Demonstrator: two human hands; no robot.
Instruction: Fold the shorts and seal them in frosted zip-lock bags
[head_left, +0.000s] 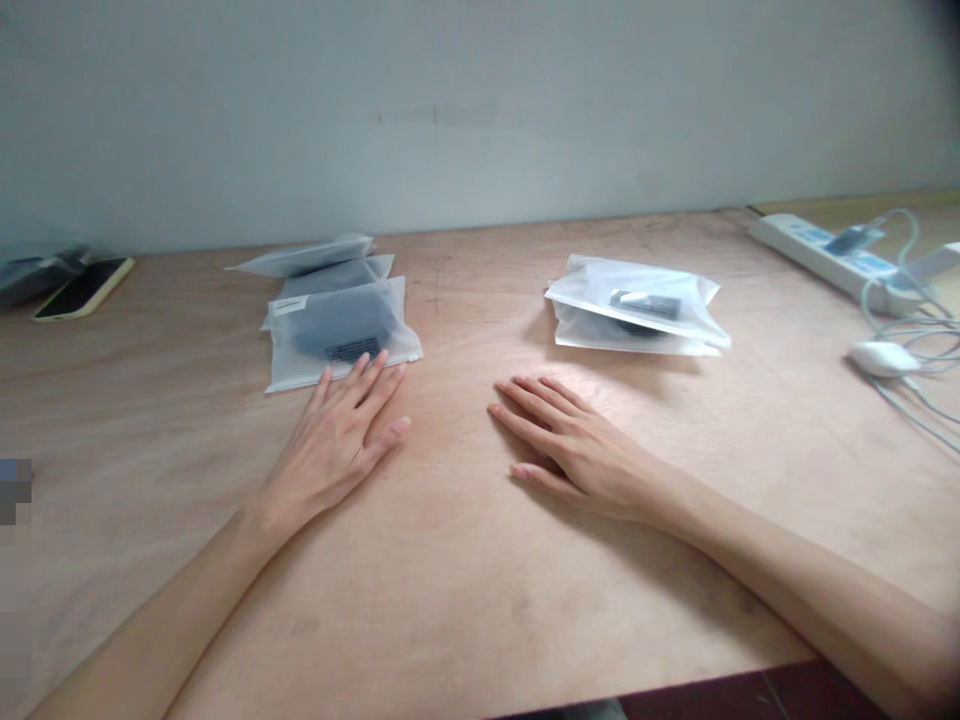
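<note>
one left hand [328,445] at pouch [337,325] edge, right hand [581,445] across open tabletop [450,480]

One head-worn camera looks forward and down at both hands [330,445] [592,452].

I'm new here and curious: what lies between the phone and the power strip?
The head view shows a left group of frosted bags and a right stack.

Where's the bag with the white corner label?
In the head view, the bag lies left of centre, in front of two other bags, the left hand at its near edge.
</note>
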